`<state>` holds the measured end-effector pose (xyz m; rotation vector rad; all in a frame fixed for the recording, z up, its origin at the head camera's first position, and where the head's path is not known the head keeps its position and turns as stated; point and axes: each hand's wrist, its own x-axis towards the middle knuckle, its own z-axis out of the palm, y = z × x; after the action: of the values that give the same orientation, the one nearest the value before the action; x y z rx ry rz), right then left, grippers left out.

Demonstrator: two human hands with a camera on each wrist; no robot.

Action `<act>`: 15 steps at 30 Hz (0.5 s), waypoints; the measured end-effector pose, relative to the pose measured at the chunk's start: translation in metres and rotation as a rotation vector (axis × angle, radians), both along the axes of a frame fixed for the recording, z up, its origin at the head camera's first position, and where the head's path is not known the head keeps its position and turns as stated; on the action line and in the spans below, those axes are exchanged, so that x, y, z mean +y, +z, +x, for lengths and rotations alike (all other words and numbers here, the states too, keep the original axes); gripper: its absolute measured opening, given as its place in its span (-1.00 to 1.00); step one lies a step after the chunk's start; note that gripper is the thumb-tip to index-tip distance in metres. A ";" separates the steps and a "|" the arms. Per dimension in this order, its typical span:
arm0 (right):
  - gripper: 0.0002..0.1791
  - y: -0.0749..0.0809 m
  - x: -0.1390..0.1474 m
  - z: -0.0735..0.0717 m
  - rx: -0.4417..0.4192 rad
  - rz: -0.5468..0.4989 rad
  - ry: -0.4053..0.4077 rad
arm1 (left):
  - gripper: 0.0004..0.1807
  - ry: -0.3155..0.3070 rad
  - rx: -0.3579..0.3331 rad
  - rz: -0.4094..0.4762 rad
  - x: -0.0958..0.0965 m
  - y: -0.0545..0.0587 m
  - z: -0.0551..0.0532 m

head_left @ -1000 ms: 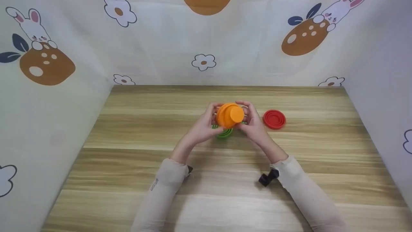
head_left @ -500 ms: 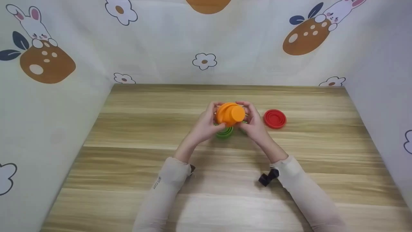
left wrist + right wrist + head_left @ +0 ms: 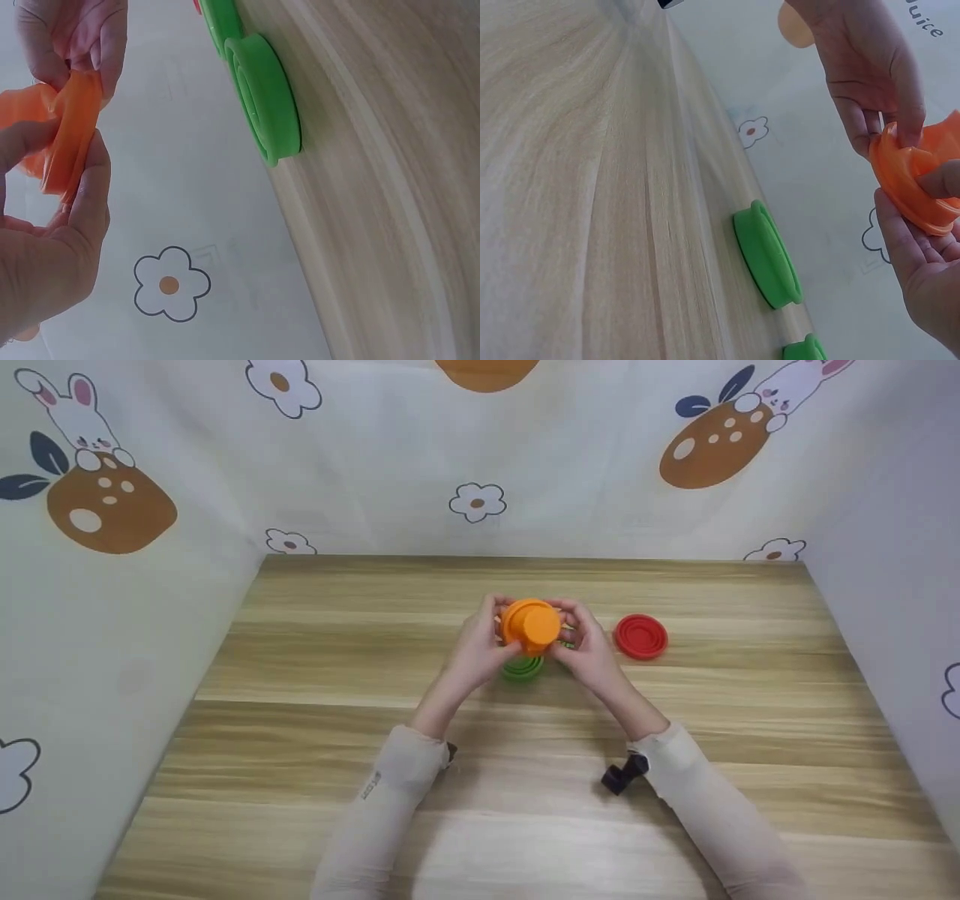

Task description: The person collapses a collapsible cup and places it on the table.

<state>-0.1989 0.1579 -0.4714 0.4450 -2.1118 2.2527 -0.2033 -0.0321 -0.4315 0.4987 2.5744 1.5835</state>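
Both hands hold an orange collapsible cup (image 3: 531, 624) over the middle of the table, its narrow end facing the head camera. My left hand (image 3: 484, 645) grips its left side, thumb in front and fingers round the rim. The right hand (image 3: 585, 649) pinches the opposite side in the same way. In the left wrist view the orange cup (image 3: 71, 135) is partly folded between thumbs and fingers. Beneath the hands lies a flat, ringed green cup (image 3: 523, 668). A second green one (image 3: 568, 644) is mostly hidden behind my right hand.
A flattened red collapsible cup (image 3: 641, 637) lies to the right of the right hand on the wooden table (image 3: 337, 660). Patterned cloth walls (image 3: 375, 472) border the table at the back and sides. Each wrist carries a small black camera (image 3: 625, 774).
The orange cup tilts slightly, its narrow end first shifting right, then back left and lower. Both hands keep hold of it and move only slightly.
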 end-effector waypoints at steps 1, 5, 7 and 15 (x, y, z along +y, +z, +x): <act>-0.34 0.000 0.000 0.000 -0.001 -0.001 0.000 | -0.41 0.006 0.003 -0.003 0.000 0.000 0.000; -0.35 0.001 0.002 0.002 -0.010 0.001 0.012 | -0.43 0.027 -0.001 -0.001 0.000 0.001 0.001; -0.33 0.001 0.003 0.002 -0.010 0.008 0.032 | -0.43 0.035 -0.009 0.005 0.000 0.001 0.001; -0.23 0.004 0.005 0.005 -0.051 0.032 0.097 | -0.39 0.012 -0.038 0.069 -0.003 -0.003 0.000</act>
<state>-0.1935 0.1627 -0.4673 0.5069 -2.2001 2.3085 -0.2031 -0.0350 -0.4341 0.4545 2.5081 1.6734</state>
